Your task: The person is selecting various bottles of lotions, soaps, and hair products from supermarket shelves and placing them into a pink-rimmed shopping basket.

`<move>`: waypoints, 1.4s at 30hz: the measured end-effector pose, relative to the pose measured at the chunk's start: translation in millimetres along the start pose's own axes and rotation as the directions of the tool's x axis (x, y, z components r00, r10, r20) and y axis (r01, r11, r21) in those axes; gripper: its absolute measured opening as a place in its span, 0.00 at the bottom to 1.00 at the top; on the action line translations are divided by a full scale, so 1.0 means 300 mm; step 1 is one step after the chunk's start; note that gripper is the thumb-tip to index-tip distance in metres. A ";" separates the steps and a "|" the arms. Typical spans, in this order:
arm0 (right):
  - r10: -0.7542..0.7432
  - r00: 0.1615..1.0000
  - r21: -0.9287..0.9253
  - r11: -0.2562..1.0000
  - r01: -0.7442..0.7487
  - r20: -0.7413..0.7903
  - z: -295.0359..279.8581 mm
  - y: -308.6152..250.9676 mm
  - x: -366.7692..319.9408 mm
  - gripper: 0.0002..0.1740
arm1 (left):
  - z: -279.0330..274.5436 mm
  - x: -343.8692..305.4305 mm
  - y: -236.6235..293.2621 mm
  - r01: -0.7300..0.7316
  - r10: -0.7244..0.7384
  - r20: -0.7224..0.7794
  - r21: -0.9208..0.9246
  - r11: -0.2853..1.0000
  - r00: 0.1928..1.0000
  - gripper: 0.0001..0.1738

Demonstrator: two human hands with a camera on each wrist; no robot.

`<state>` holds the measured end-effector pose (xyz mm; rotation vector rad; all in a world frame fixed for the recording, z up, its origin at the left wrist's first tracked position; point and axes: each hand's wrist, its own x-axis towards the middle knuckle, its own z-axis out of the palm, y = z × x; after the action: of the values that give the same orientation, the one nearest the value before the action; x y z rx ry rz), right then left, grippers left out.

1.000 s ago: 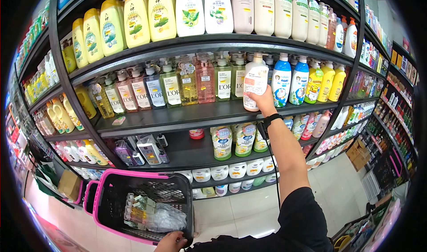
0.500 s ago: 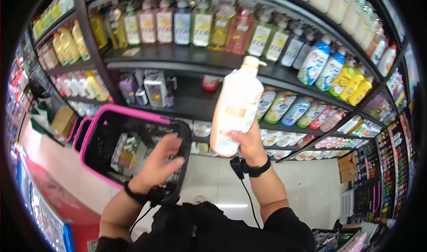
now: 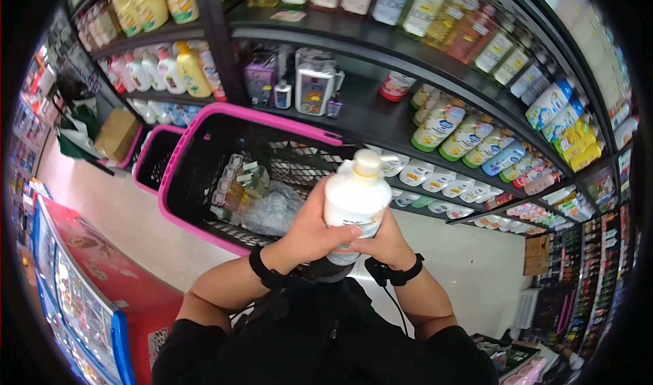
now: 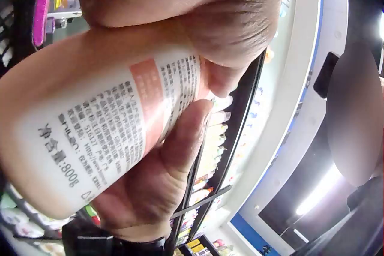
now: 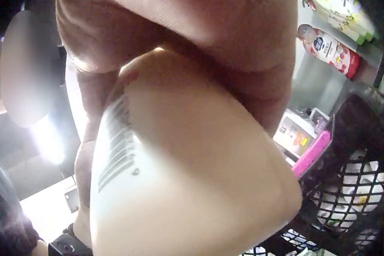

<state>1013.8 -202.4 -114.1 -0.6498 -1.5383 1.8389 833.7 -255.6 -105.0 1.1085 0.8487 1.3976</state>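
A white pump bottle (image 3: 357, 201) stands roughly upright in front of the chest, gripped by both hands. My left hand (image 3: 307, 230) wraps its left side, thumb across the front; my right hand (image 3: 390, 241) holds the lower right side, its thumb near the left one. In the left wrist view, the bottle's label (image 4: 120, 121) shows dense print, a salmon-coloured block and "800g". The right wrist view shows a barcode (image 5: 120, 148) on the bottle's side. To the left is a black shopping basket with a pink rim (image 3: 165, 188), holding small bottles (image 3: 231, 188) and clear plastic wrapping (image 3: 273, 209).
Shelves (image 3: 286, 28) of pump bottles run along the far side. Boxed goods (image 3: 315, 82) and a red-and-white container (image 3: 396, 86) stand on a lower shelf. A cardboard box (image 3: 117, 135) sits at left, a red freezer (image 3: 102, 262) at lower left. Tiled floor (image 3: 469, 262) shows at right.
The right hand has brought the bottle from the shelf gap down toward the body. The left hand has left the basket side and now grips the bottle too. The view has tilted downward and left.
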 end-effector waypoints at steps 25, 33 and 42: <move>0.016 0.995 -0.696 0.713 -0.083 -0.103 0.383 0.188 0.229 0.49 | -0.658 0.048 0.373 -0.412 -0.223 0.536 0.804 0.429 0.814 0.21; -0.034 0.995 -0.782 0.621 -0.049 -0.090 0.292 0.284 0.191 0.40 | -0.643 0.124 0.211 -0.470 -0.343 0.546 0.836 0.283 0.764 0.22; 0.075 0.972 -0.774 0.592 -0.224 -0.224 0.272 0.230 -0.122 0.30 | -0.792 0.137 -0.217 -0.424 -0.743 0.272 0.906 -0.017 0.611 0.20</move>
<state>967.7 -290.8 -167.3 -1.3415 -2.2291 1.0496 630.8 -184.3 -231.8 2.3400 1.2510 -0.5313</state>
